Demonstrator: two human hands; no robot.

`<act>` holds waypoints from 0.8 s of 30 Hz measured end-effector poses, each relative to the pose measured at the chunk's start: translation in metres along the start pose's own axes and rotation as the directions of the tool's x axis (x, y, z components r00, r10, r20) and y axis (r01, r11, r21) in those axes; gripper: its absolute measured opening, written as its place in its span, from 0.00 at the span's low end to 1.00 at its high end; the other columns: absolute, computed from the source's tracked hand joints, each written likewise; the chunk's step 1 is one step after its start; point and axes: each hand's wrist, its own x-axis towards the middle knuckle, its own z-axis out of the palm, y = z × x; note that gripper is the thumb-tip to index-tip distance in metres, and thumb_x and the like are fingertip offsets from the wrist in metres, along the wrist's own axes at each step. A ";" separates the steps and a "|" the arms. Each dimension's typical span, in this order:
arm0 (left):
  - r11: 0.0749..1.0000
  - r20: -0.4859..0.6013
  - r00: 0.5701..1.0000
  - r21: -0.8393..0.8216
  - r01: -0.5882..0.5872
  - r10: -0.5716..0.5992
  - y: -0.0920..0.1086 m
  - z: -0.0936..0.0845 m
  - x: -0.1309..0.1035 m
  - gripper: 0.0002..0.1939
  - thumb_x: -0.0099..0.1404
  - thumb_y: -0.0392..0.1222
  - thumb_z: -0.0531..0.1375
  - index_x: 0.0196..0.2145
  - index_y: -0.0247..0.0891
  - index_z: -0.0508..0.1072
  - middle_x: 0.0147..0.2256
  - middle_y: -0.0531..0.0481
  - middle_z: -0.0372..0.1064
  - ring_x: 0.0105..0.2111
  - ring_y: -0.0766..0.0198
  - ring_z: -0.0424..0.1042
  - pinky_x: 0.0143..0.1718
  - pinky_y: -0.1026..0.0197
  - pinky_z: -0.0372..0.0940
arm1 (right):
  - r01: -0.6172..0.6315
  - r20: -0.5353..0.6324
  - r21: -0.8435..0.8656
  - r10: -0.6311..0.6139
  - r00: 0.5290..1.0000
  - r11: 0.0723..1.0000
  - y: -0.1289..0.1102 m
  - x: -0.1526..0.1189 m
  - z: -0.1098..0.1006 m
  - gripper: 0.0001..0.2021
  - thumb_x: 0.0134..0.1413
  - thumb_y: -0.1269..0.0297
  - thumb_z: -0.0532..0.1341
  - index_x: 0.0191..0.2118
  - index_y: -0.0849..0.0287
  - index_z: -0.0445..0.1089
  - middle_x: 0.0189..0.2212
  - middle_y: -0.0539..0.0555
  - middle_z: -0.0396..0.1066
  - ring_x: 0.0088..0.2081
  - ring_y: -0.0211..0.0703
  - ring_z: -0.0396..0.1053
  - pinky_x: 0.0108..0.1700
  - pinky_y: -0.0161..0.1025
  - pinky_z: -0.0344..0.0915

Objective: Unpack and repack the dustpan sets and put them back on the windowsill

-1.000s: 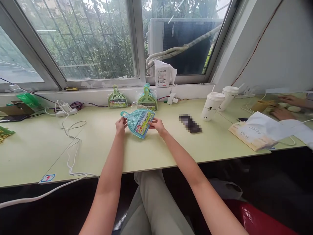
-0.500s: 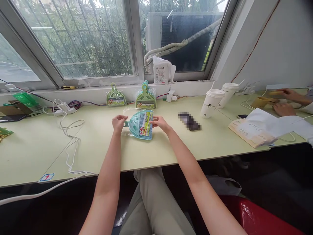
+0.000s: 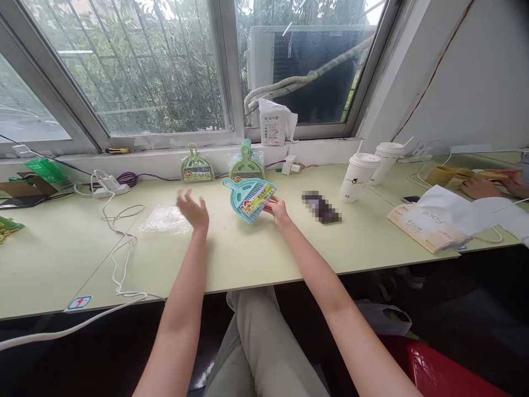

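Windows [image 3: 157, 66] are running along the wall behind a pale green surface [image 3: 248, 259], and foliage is showing through the glass. Toward the middle of the surface, a blue dustpan [image 3: 238, 199] is being held up at a tilt, its brush [image 3: 253, 193] sitting against it under a printed label [image 3: 259, 200]. Whether its lower edge is touching the surface, I cannot tell. The right hand [image 3: 278, 209] is gripping the dustpan by its right edge, thumb and fingers closed on it. The left hand [image 3: 193, 212] is hovering apart from it, fingers spread and holding nothing, just beside a crumpled clear wrapper [image 3: 159, 219] that is lying on the surface.

Judging by that loose wrapper, the unwrapping of the blue dustpan is looking done, while the label is still staying on. Along the back, a green dustpan [image 3: 196, 161] and a stack of dustpans [image 3: 247, 162] are standing near the wall with clear plastic showing around them, so those are seeming still wrapped. Farther right, a phone [image 3: 321, 207], blurred out, is lying near two paper cups [image 3: 359, 179], and a co-worker's hands [image 3: 479, 187] are resting beyond a tissue packet [image 3: 417, 223].
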 end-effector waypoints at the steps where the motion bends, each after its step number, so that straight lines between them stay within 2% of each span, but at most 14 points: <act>1: 0.988 0.197 0.980 -0.146 0.054 -0.025 0.003 0.011 -0.004 0.25 0.69 0.47 0.53 0.61 0.39 0.57 0.64 0.36 0.51 0.65 0.51 0.51 0.64 0.46 0.48 | 0.005 0.015 0.005 -0.005 1.000 1.000 0.000 0.000 0.001 0.08 0.50 0.77 0.66 0.36 0.62 0.69 0.31 0.53 0.78 0.33 0.41 0.77 0.49 0.46 0.75; 3: 0.972 0.377 0.925 -0.192 0.133 -0.052 0.005 0.030 -0.013 0.23 0.70 0.53 0.50 0.56 0.37 0.64 0.52 0.36 0.67 0.52 0.50 0.69 0.53 0.47 0.63 | 0.019 0.056 0.000 -0.019 0.998 1.000 0.001 -0.001 0.003 0.09 0.50 0.77 0.66 0.37 0.62 0.69 0.31 0.53 0.78 0.32 0.41 0.77 0.49 0.47 0.76; 4: 0.962 0.445 0.892 -0.201 0.187 -0.080 0.004 0.038 -0.017 0.23 0.69 0.55 0.51 0.55 0.38 0.65 0.48 0.37 0.70 0.46 0.51 0.72 0.47 0.49 0.67 | 0.025 0.078 -0.014 -0.024 0.997 1.000 0.001 -0.001 0.004 0.09 0.50 0.77 0.66 0.37 0.62 0.69 0.31 0.53 0.78 0.32 0.41 0.77 0.48 0.47 0.76; 5: 0.921 0.517 0.844 -0.242 0.304 -0.143 0.002 0.044 -0.020 0.25 0.66 0.54 0.56 0.57 0.41 0.63 0.48 0.39 0.70 0.44 0.53 0.74 0.44 0.52 0.68 | 0.028 0.097 -0.031 -0.025 0.995 0.999 0.002 -0.001 0.005 0.08 0.51 0.76 0.66 0.37 0.62 0.69 0.31 0.53 0.78 0.32 0.41 0.77 0.48 0.46 0.76; 7: 0.825 0.567 0.780 -0.285 0.488 -0.266 -0.006 0.049 -0.024 0.32 0.58 0.49 0.65 0.58 0.43 0.61 0.46 0.42 0.71 0.40 0.56 0.75 0.40 0.55 0.69 | 0.022 0.120 -0.066 -0.014 0.993 0.998 0.003 -0.001 0.007 0.07 0.52 0.76 0.65 0.38 0.63 0.70 0.30 0.53 0.78 0.32 0.41 0.77 0.47 0.45 0.76; 8: 0.776 0.596 0.746 -0.304 0.553 -0.298 -0.009 0.049 -0.024 0.33 0.55 0.45 0.67 0.57 0.41 0.62 0.44 0.42 0.72 0.39 0.56 0.75 0.39 0.56 0.69 | 0.014 0.131 -0.078 -0.004 0.991 0.997 0.004 -0.001 0.009 0.07 0.52 0.76 0.65 0.38 0.63 0.70 0.31 0.53 0.78 0.32 0.40 0.77 0.47 0.44 0.76; 10: 0.724 0.647 0.704 -0.330 0.606 -0.294 -0.015 0.048 -0.022 0.29 0.52 0.42 0.68 0.51 0.36 0.68 0.39 0.42 0.73 0.36 0.57 0.75 0.40 0.56 0.69 | -0.014 0.151 -0.090 0.028 0.988 0.996 0.006 -0.001 0.011 0.06 0.54 0.75 0.65 0.39 0.63 0.71 0.31 0.54 0.78 0.32 0.40 0.77 0.45 0.42 0.76; 12: 0.709 0.659 0.704 -0.361 0.606 -0.267 -0.018 0.046 -0.017 0.21 0.52 0.43 0.67 0.43 0.34 0.71 0.35 0.43 0.74 0.35 0.57 0.74 0.40 0.56 0.68 | -0.072 0.167 -0.129 0.093 0.982 0.989 0.007 -0.001 0.012 0.04 0.55 0.74 0.64 0.38 0.64 0.71 0.29 0.55 0.78 0.29 0.40 0.77 0.40 0.39 0.77; 15: 0.704 0.557 0.767 -0.403 0.585 -0.318 -0.021 0.044 -0.010 0.16 0.54 0.46 0.65 0.39 0.36 0.71 0.33 0.47 0.73 0.33 0.60 0.74 0.37 0.58 0.68 | -0.185 0.187 -0.248 0.234 0.954 0.951 0.004 0.000 0.008 0.03 0.56 0.72 0.64 0.32 0.67 0.73 0.25 0.58 0.77 0.24 0.41 0.76 0.28 0.33 0.75; 17: 0.715 0.505 0.783 -0.389 0.581 -0.361 -0.022 0.042 -0.007 0.15 0.56 0.49 0.63 0.39 0.38 0.71 0.31 0.48 0.72 0.31 0.61 0.73 0.33 0.60 0.67 | -0.223 0.160 -0.271 0.272 0.949 0.936 0.002 0.004 0.001 0.06 0.56 0.72 0.64 0.29 0.68 0.72 0.23 0.59 0.76 0.22 0.41 0.75 0.22 0.30 0.71; 19: 0.735 0.477 0.783 -0.344 0.584 -0.399 -0.023 0.040 -0.005 0.17 0.57 0.52 0.62 0.40 0.39 0.71 0.30 0.50 0.71 0.29 0.62 0.72 0.30 0.61 0.65 | -0.188 0.055 -0.165 0.200 0.978 0.968 0.000 0.010 -0.008 0.06 0.56 0.72 0.63 0.28 0.66 0.72 0.22 0.57 0.76 0.22 0.39 0.74 0.22 0.29 0.71; 20: 0.744 0.467 0.781 -0.321 0.586 -0.414 -0.023 0.039 -0.004 0.18 0.57 0.54 0.62 0.40 0.40 0.71 0.29 0.50 0.70 0.29 0.62 0.72 0.29 0.61 0.65 | -0.139 -0.035 -0.078 0.136 0.990 0.987 -0.001 0.014 -0.013 0.07 0.57 0.72 0.62 0.29 0.65 0.71 0.22 0.56 0.75 0.23 0.38 0.75 0.24 0.29 0.72; 22: 0.757 0.461 0.780 -0.293 0.584 -0.423 -0.022 0.037 -0.005 0.20 0.57 0.57 0.61 0.41 0.40 0.71 0.28 0.50 0.70 0.28 0.61 0.72 0.28 0.61 0.64 | -0.013 -0.216 0.078 0.030 0.976 0.997 -0.002 0.021 -0.023 0.08 0.61 0.69 0.59 0.30 0.63 0.70 0.23 0.54 0.75 0.26 0.38 0.76 0.30 0.31 0.75; 24: 0.767 0.483 0.773 -0.275 0.580 -0.412 -0.020 0.038 -0.007 0.22 0.56 0.59 0.61 0.40 0.40 0.72 0.28 0.49 0.71 0.29 0.58 0.73 0.27 0.60 0.64 | 0.032 -0.300 0.136 0.010 0.954 0.990 -0.003 0.026 -0.029 0.09 0.63 0.65 0.58 0.31 0.61 0.68 0.24 0.54 0.75 0.29 0.39 0.77 0.36 0.33 0.76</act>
